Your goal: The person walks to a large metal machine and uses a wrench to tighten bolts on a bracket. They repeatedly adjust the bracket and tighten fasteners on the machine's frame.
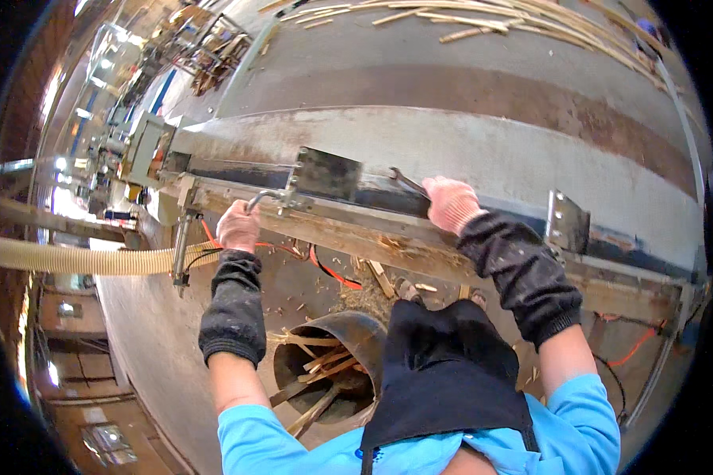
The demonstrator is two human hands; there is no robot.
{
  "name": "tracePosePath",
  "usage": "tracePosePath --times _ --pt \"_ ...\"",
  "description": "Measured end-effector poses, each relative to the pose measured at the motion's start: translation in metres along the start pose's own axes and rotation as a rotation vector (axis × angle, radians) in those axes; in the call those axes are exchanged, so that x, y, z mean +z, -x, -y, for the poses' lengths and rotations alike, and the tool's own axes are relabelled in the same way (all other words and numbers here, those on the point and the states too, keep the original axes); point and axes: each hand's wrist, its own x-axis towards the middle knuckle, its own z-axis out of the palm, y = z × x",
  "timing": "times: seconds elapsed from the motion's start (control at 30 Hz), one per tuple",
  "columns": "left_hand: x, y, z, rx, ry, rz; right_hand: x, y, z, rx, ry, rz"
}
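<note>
My right hand (451, 203), in a pale pink work glove, is closed round an open-end wrench (406, 180). The wrench's jaw points left over the dark rail (392, 199) of a long machine bed. My left hand (238, 227), gloved alike, is closed on the end of a bent metal handle (265, 196). That handle runs to a clamp fitting below an upright dark metal plate (330, 174) on the rail. A second such plate (569, 223), with holes along its edge, stands further right. The fingers of both hands are partly hidden from above.
A wooden beam (396, 252) runs along the bed's near side. Below it, a tipped drum (360, 336) holds wood offcuts. A ribbed hose (79, 257) and a metal cylinder (184, 249) sit at the left. Orange cable (337, 275) hangs underneath; long wood strips (523, 20) lie on the far floor.
</note>
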Motion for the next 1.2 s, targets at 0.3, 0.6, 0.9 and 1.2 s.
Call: tracePosePath --times 0.3,0.6,0.9,1.2 --pt "0.001 0.003 0.001 0.213 0.063 -0.051 -0.007 0.012 0.008 0.069 -0.005 0.053" --pt "-0.024 0.007 0.033 0.149 0.548 0.234 -0.005 -0.02 0.019 0.112 -0.166 0.134" --pt "-0.046 -0.013 0.055 0.27 0.715 0.14 -0.033 0.039 0.123 0.323 -0.801 -0.245" --pt "-0.006 0.099 0.096 -0.144 1.627 0.76 0.034 0.154 0.261 0.593 -1.351 -0.175"
